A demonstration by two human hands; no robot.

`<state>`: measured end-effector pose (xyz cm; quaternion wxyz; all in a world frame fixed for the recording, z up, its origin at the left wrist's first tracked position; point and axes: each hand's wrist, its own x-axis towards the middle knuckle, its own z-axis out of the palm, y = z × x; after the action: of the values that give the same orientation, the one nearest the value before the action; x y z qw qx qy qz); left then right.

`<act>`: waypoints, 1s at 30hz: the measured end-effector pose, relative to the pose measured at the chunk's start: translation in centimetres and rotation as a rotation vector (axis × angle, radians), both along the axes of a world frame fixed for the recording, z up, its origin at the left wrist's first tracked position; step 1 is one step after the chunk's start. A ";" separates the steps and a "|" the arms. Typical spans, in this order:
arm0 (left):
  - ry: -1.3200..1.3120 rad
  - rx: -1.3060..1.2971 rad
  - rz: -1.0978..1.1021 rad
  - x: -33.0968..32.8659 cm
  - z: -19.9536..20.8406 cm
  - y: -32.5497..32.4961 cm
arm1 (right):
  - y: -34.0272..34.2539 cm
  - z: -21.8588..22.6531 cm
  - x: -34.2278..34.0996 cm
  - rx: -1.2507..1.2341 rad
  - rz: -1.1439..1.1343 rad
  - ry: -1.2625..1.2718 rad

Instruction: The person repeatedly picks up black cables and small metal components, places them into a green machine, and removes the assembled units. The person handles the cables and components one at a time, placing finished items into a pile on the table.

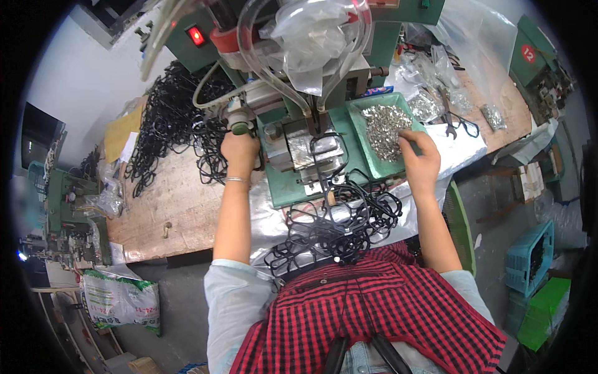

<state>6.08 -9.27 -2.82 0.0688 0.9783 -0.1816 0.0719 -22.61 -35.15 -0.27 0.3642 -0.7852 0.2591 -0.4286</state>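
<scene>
My left hand [240, 154] is closed just below a green-tipped knob [239, 128] on the bench machine [293, 165]. Black looped cords lie beside it, and what its fingers grip, if anything, is hidden. At the right, my right hand [422, 161] is over the edge of a green tray [364, 160] heaped with small shiny metal pieces [387, 131]. Its thumb and fingers curl together, and anything between them is too small to make out. Under the machine's head, a black cord [325, 146] runs across the metal work block. More cords [349, 215] lie tangled near my lap.
A large pile of black cords [171, 118] covers the table's back left. Beyond the tray are clear plastic bags [425, 105] and a wrench [447, 118]. Clear tubes [248, 47] hang from the machine. Blue crates [529, 258] stand on the floor at right.
</scene>
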 end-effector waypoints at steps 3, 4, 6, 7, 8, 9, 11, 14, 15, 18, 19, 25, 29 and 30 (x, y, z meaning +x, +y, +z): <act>-0.004 0.007 -0.063 -2.2 0.7 1.2 | 0.5 0.9 -2.1 0.069 0.006 0.000; -0.033 -0.013 -0.068 -2.5 0.4 1.5 | 0.8 1.6 -2.0 0.039 0.065 -0.002; -0.122 -0.005 -0.081 -2.2 -0.7 2.2 | 2.6 4.8 -0.6 0.092 0.264 -0.001; -0.112 0.020 -0.083 -2.2 -1.0 2.4 | 3.5 6.4 0.4 0.116 0.358 0.000; -0.101 0.044 -0.090 -2.3 -1.1 2.4 | 4.1 7.6 1.6 0.093 0.432 0.000; -0.093 0.074 -0.089 -2.5 -0.9 2.8 | 4.6 8.3 3.0 0.075 0.512 -0.005; -0.195 0.074 -0.142 -3.6 0.0 2.4 | 5.8 8.5 5.8 0.235 0.569 -0.096; -0.339 0.089 -0.209 -5.7 1.1 2.4 | 7.1 7.9 6.8 0.419 0.570 -0.161; -0.345 0.085 -0.200 -5.7 0.8 2.7 | 7.4 7.5 6.9 0.365 0.532 -0.159; -0.265 0.073 -0.140 -5.4 -0.6 3.7 | 7.7 8.3 6.8 0.332 0.534 -0.175; -0.198 0.081 -0.115 -5.3 -0.8 4.3 | 8.0 8.3 6.9 0.394 0.571 -0.195; -0.172 0.169 -0.123 -5.6 -0.1 4.9 | 9.1 8.7 6.9 0.596 0.577 -0.303; -0.206 0.194 -0.132 -5.7 -1.6 6.0 | 9.4 10.1 4.2 0.475 0.750 -0.265; -0.186 0.242 -0.100 -5.4 -1.7 6.1 | 8.0 9.2 4.0 0.403 0.817 -0.187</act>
<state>0.71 -3.16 -4.56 -0.0633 0.9584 -0.2429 0.1360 -18.59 -27.10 8.95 0.6704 -0.6944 -0.0270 -0.2600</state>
